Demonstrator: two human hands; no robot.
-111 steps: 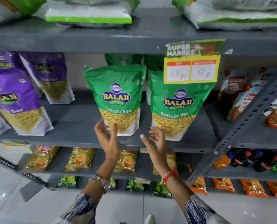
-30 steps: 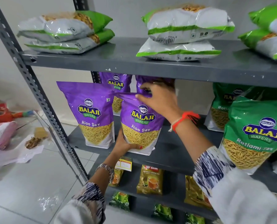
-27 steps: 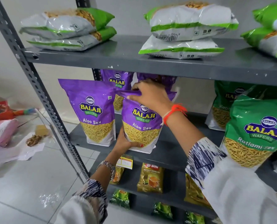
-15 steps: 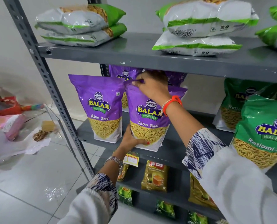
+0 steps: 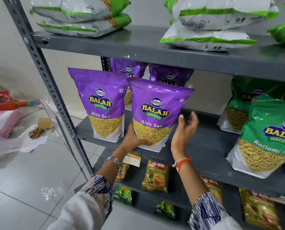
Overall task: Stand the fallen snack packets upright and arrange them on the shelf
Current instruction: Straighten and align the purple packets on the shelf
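Note:
A purple Aloo Sev packet (image 5: 156,112) stands upright at the front of the grey middle shelf (image 5: 203,146). My left hand (image 5: 134,135) grips its lower left corner, thumb across the bottom front. My right hand (image 5: 185,128) hovers open just to the right of the packet, fingers apart, blurred, not clearly touching it. A second purple packet (image 5: 101,103) stands upright to its left. Two more purple packets (image 5: 170,77) stand behind. Green Ratlami Sev packets (image 5: 268,135) stand upright on the right.
Green-and-white packets (image 5: 209,24) lie flat in stacks on the top shelf. Tea packets (image 5: 155,176) fill the lower shelves, with a price tag (image 5: 132,159) on the shelf edge. The perforated metal upright (image 5: 43,75) frames the left side. Bags and litter (image 5: 8,122) lie on the tiled floor.
My right hand came off the top of the purple packet and dropped to its right side, open. My left hand stays at the packet's base. The view shifted closer.

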